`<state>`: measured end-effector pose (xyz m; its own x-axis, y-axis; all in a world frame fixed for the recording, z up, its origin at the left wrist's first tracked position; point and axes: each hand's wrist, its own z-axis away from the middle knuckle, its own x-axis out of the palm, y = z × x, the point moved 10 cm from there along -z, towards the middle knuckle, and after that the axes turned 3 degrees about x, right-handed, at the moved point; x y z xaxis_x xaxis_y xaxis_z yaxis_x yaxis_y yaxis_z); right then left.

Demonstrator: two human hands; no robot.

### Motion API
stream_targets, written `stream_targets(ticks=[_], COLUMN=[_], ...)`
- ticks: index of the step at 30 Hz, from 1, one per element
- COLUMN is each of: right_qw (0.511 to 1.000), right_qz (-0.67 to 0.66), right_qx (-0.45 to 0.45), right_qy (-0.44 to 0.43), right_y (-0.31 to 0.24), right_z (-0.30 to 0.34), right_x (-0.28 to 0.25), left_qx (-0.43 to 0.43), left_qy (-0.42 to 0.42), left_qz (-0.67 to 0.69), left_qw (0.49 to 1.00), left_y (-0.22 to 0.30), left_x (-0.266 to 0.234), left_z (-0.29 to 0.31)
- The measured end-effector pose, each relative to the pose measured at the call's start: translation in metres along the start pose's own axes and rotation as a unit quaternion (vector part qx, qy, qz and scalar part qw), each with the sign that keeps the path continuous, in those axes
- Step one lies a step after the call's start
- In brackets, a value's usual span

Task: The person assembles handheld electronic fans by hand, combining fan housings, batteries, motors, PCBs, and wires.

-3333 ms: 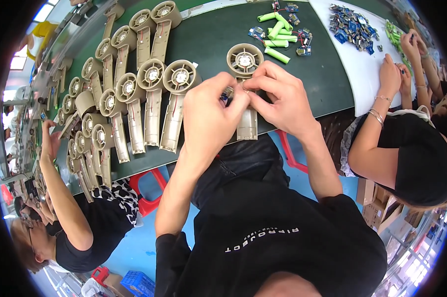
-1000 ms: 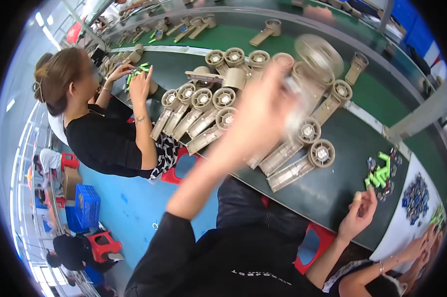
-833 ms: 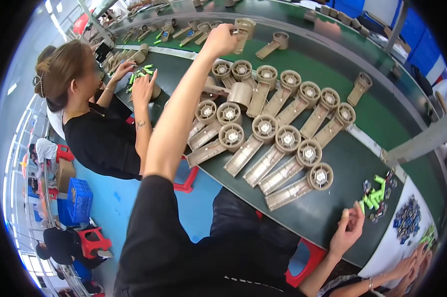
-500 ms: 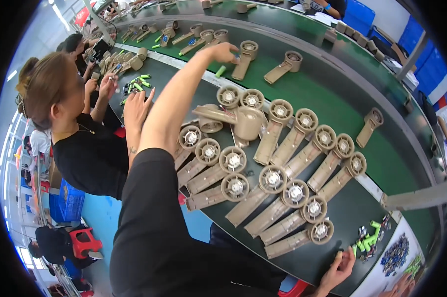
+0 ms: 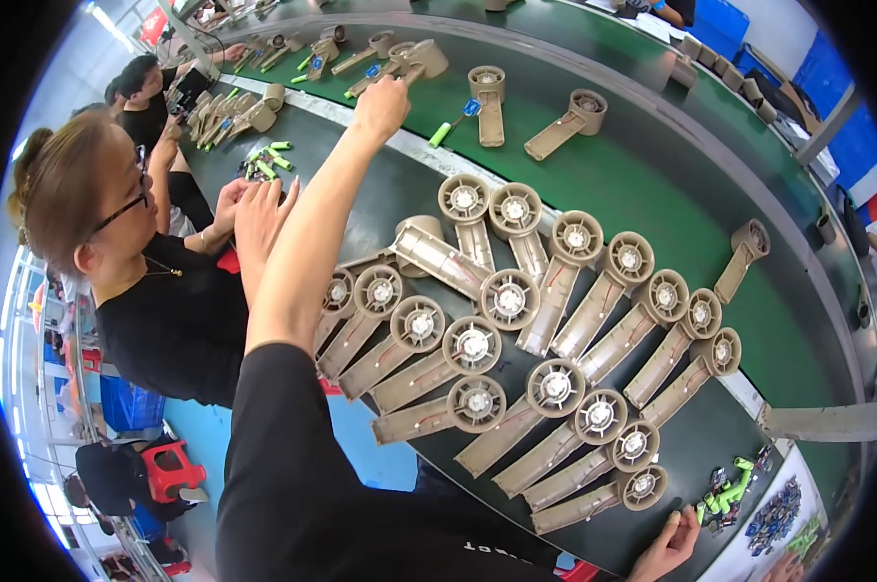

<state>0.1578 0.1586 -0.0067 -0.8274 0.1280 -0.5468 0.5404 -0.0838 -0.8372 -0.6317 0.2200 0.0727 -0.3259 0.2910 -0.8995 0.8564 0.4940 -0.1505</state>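
While the left arm is stretched over the dark green bench [image 5: 385,199], I find the left hand [image 5: 380,109] above the green conveyor belt [image 5: 642,194], fingers closed on the handle end of a tan fan housing [image 5: 427,60]; its round head points away from the hand — how firm the grip is, I cannot judge. From my remote view, the right hand [image 5: 666,545] is at the lower right, fingers partly curled, just beside a cluster of green battery cells [image 5: 725,500]; whether it touches or pinches one, I cannot tell. Tan fan units [image 5: 555,385] lie on the bench in slanting rows, most with grilles up and handles toward the lower left; on the belt I note another fan unit [image 5: 490,102], a blue circuit board [image 5: 471,107] and a green cell [image 5: 439,135] near its handle; a co-worker in a black top [image 5: 177,325] sits at left.
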Motion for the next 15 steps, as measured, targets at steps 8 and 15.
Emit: stream_targets(ticks=[8, 15], right_qw=[1.000, 0.999], right_qz=[-0.015, -0.035], right_qx=[0.001, 0.029], right_qy=[-0.023, -0.012], right_y=[-0.005, -0.005], right_z=[-0.002, 0.000], right_x=[0.004, 0.005], left_qx=[-0.031, -0.017], left_qy=[-0.054, -0.298], left_qz=[0.037, 0.105], left_qw=[0.997, 0.949], left_y=[0.038, 0.032], left_x=[-0.074, -0.067], left_z=[0.126, 0.131])
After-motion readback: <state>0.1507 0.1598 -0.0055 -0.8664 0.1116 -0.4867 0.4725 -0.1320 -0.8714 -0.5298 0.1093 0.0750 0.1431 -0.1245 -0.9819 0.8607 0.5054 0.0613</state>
